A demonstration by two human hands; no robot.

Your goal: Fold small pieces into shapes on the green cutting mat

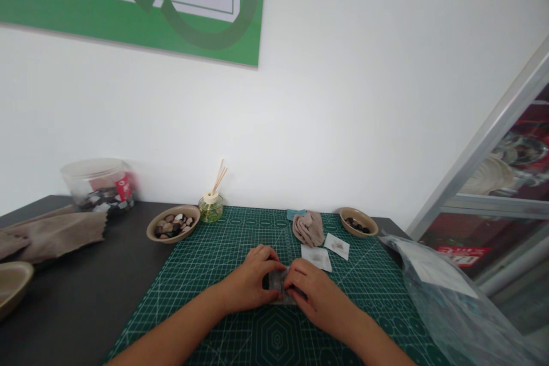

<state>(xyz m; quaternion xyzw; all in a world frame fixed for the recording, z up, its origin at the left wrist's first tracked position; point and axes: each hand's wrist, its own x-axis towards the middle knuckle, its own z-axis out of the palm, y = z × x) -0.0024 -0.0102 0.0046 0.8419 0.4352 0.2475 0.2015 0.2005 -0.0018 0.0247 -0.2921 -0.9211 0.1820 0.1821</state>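
Between my two hands lies a small flat greyish packet (277,281) on the green cutting mat (240,246). My left hand (253,281) grips its left side, thumb and index finger at its near and far edges. My right hand (306,289) has its fingers bent and pressed onto the packet's right part, covering much of it. Just beyond the hands lie two white squares, a nearer one (316,257) and a farther one (337,246), each with a faint dark spot. A crumpled beige cloth (309,229) rests behind them.
Left of the mat is a bowl of pebbles (174,224), beside a reed diffuser (211,206). Another bowl (358,222) with dark pebbles stands back right. A clear jar (100,186), beige fabric (64,234) and bowl (12,286) occupy the left; a plastic bag (454,303) drapes at right.
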